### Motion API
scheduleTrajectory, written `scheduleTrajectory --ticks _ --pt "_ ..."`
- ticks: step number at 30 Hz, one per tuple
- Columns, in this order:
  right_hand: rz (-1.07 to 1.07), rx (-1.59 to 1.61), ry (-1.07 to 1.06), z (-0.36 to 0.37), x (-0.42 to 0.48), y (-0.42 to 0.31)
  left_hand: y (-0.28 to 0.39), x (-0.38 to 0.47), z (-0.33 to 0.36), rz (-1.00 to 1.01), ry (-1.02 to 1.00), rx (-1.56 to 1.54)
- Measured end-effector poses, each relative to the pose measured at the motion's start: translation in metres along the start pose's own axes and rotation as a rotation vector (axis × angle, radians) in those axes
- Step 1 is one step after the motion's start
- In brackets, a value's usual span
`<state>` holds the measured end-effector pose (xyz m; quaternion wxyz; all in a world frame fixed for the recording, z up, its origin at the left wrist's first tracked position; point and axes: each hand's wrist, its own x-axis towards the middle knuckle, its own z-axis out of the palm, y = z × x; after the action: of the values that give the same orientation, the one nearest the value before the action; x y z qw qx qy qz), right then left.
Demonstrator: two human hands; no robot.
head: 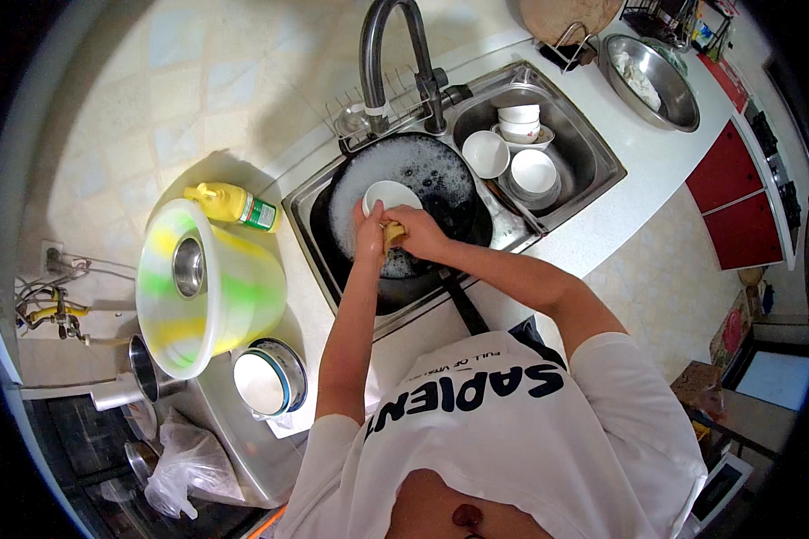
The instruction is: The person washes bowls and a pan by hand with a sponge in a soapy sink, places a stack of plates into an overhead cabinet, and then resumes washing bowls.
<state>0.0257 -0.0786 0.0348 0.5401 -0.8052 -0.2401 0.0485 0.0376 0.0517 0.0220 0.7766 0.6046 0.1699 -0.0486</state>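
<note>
My left hand grips the near left side of a white bowl, which is tilted above a black wok of soapy water. At the bowl's near side, my right hand holds a yellow sponge. The wok rests over the left sink basin, its dark handle pointing toward my body. A black gooseneck faucet arches above the wok's far edge. More white bowls, some of them stacked, stand in the right basin.
Left of the sink are a yellow detergent bottle, a large plastic bucket with a metal cup, and stacked dishes. A steel bowl holding a white cloth sits at the far right. A wire rack stands behind the wok.
</note>
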Motion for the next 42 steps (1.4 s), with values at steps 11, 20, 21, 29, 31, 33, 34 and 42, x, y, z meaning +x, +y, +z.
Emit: scheduleTrajectory --ticks 11,20,21,29,31,33,34,42 --pt "-0.123 0.015 0.019 0.001 0.001 0.011 -0.012 0.007 -0.006 0.102 0.025 0.114" --pt "-0.281 -0.402 -0.184 -0.017 -0.003 0.024 0.024 -0.001 -0.004 -0.187 -0.016 0.239" --pt "-0.224 -0.263 -0.093 -0.009 0.0 0.015 0.012 0.006 -0.006 -0.123 -0.003 0.196" --pt "-0.444 -0.488 -0.258 -0.018 -0.007 0.026 0.03 0.006 -0.02 -0.28 -0.172 0.335" --pt "-0.303 -0.367 -0.237 -0.013 -0.003 0.02 0.02 -0.004 -0.009 -0.191 -0.005 0.276" --pt "-0.17 -0.13 -0.035 -0.001 -0.003 0.005 0.005 -0.001 -0.004 -0.098 0.04 0.185" --pt "-0.158 -0.059 0.039 0.009 -0.004 0.002 -0.004 0.005 -0.007 -0.065 0.032 0.107" --pt "-0.337 -0.705 -0.282 -0.033 -0.011 0.019 0.039 -0.025 0.003 0.347 0.025 1.05"
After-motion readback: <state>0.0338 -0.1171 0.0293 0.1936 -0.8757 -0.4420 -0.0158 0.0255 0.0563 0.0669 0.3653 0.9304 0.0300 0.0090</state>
